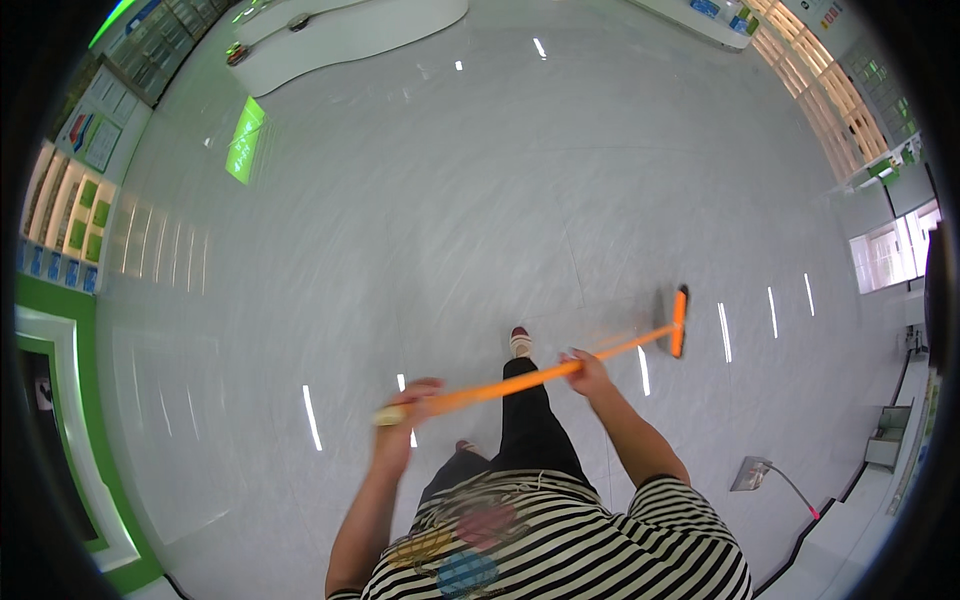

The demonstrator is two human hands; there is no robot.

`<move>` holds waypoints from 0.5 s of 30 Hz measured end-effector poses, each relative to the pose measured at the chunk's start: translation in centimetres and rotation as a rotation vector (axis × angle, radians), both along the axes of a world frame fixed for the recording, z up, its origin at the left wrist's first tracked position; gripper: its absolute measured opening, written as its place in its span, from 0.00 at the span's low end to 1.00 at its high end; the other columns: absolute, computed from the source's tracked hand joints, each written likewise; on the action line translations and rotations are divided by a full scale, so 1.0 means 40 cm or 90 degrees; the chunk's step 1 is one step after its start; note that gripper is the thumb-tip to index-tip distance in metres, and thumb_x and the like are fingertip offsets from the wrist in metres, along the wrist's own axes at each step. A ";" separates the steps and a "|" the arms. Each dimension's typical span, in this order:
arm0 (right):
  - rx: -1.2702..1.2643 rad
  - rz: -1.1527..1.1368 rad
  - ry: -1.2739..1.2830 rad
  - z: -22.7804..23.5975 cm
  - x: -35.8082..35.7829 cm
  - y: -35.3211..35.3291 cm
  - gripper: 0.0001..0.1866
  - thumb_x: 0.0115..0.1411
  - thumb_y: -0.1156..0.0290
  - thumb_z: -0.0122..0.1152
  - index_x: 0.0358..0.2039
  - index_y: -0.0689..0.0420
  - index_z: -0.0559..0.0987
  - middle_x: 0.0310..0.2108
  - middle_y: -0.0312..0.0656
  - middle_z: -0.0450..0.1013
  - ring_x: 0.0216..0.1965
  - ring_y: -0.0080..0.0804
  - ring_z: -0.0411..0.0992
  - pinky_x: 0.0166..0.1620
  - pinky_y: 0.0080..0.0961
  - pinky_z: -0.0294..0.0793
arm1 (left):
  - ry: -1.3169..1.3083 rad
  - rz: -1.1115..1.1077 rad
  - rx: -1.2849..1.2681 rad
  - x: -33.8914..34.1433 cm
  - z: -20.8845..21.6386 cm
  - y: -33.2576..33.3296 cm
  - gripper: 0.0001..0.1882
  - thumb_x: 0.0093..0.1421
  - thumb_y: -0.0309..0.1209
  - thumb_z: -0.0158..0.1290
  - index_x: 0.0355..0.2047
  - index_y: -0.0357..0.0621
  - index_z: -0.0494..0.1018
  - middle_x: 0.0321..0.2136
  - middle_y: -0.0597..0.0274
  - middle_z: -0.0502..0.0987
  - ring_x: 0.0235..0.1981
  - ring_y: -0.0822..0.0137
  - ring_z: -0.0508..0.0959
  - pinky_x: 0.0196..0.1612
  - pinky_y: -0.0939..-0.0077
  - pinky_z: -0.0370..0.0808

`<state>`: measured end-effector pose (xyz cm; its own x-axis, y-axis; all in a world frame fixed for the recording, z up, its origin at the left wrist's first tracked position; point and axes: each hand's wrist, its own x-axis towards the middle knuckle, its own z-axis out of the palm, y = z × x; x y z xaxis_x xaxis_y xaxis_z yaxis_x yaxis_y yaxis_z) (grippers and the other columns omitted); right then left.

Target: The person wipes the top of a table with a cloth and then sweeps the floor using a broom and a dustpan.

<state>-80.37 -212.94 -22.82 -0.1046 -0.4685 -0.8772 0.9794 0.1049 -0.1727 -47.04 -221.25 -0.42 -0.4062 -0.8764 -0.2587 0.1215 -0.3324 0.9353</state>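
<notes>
Glossy white tile floor (480, 200) fills the big room, w/ lots of open space ahead. Edges: white curved counter (350, 30) far off, lit shelves (65, 200) on left wall. 1 orange broom (560, 370), head on floor front-right. Left hand (415, 398) wrapped round handle end, right hand (585, 372) gripping mid-shaft

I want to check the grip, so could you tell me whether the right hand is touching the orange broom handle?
Touching. The head view shows the right hand with its fingers wrapped around the orange broom handle, no gap between them; the left hand grips it near the end.
</notes>
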 end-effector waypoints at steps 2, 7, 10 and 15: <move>0.095 -0.085 0.081 -0.038 -0.159 0.048 0.15 0.52 0.76 0.51 0.40 0.65 0.62 0.32 0.53 0.67 0.25 0.37 0.68 0.38 0.29 0.73 | -0.018 -0.139 0.045 -0.169 -0.042 -0.036 0.08 0.55 0.28 0.49 0.36 0.41 0.72 0.45 0.59 0.67 0.45 0.67 0.68 0.48 0.75 0.66; 0.186 -0.179 0.031 -0.084 -0.433 0.035 0.13 0.54 0.75 0.50 0.36 0.70 0.63 0.28 0.50 0.66 0.21 0.31 0.67 0.26 0.18 0.73 | 0.014 -0.230 0.050 -0.514 -0.017 -0.171 0.11 0.54 0.26 0.53 0.39 0.42 0.71 0.42 0.60 0.70 0.43 0.71 0.69 0.47 0.79 0.66; 0.187 -0.061 0.005 -0.075 -0.431 -0.105 0.12 0.54 0.76 0.50 0.38 0.68 0.64 0.31 0.49 0.68 0.28 0.33 0.69 0.32 0.19 0.74 | 0.049 -0.217 0.145 -0.554 0.064 -0.289 0.11 0.53 0.24 0.53 0.38 0.41 0.72 0.37 0.62 0.72 0.41 0.73 0.70 0.44 0.82 0.67; 0.016 0.087 -0.144 0.176 -0.104 -0.539 0.13 0.55 0.77 0.49 0.40 0.67 0.62 0.39 0.51 0.65 0.40 0.40 0.68 0.49 0.27 0.68 | -0.090 0.049 -0.188 -0.294 0.305 -0.511 0.06 0.51 0.24 0.50 0.29 0.34 0.70 0.25 0.50 0.74 0.24 0.64 0.75 0.29 0.71 0.75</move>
